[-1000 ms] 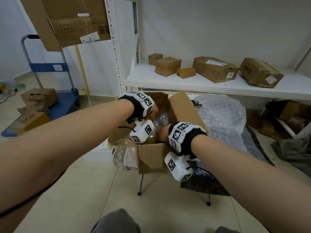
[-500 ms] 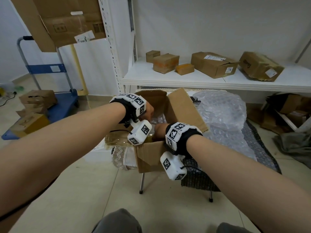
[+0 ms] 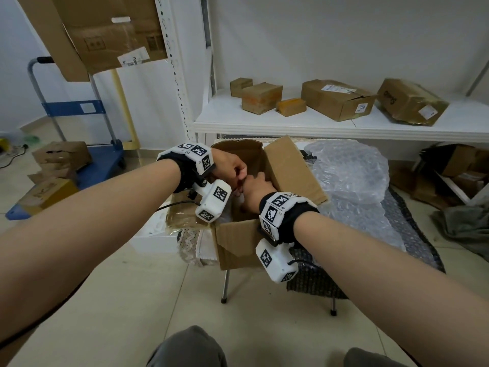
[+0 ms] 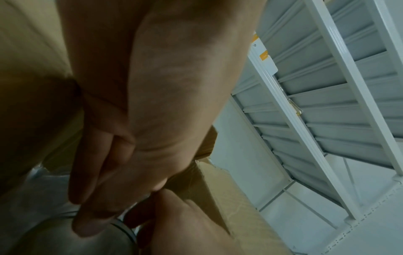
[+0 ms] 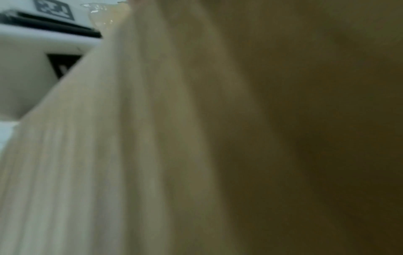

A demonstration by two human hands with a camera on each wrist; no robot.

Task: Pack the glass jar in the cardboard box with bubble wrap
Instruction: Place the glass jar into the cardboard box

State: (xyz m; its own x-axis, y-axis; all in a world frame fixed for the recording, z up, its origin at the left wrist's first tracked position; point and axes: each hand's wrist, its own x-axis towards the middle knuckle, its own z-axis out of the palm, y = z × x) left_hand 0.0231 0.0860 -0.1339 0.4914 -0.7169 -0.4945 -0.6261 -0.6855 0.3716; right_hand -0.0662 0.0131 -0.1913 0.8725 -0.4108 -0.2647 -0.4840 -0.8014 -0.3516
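Fingers [image 3: 242, 172] of left hand [image 3: 229, 165] are curled and bunched just above the open cardboard box [image 3: 239, 241], centre of the head view; right hand [image 3: 256, 188] meets them knuckle to knuckle, its fingers reaching down into the box. Whether either hand is clamped on anything, I can't tell; contact points are blocked by the hands themselves. Left wrist view, lower left, shows a dark curved rim under the left fingertips [image 4: 87, 229], probably the glass jar [image 4: 122, 231], with pale wrap around it, so the jar looks to be inside the box already. Judgement: step in hand is seating or tucking the jar into its padding. Next move likely calls for pulling more bubble wrap [image 3: 349, 176], piled right of the box on the desk, over the top, then folding the raised flap [image 3: 291, 170] down. Hidden: box floor, jar body, how much wrap is under it. Right wrist view is near useless, just blurred cardboard with a wrist marker block in the upper left.
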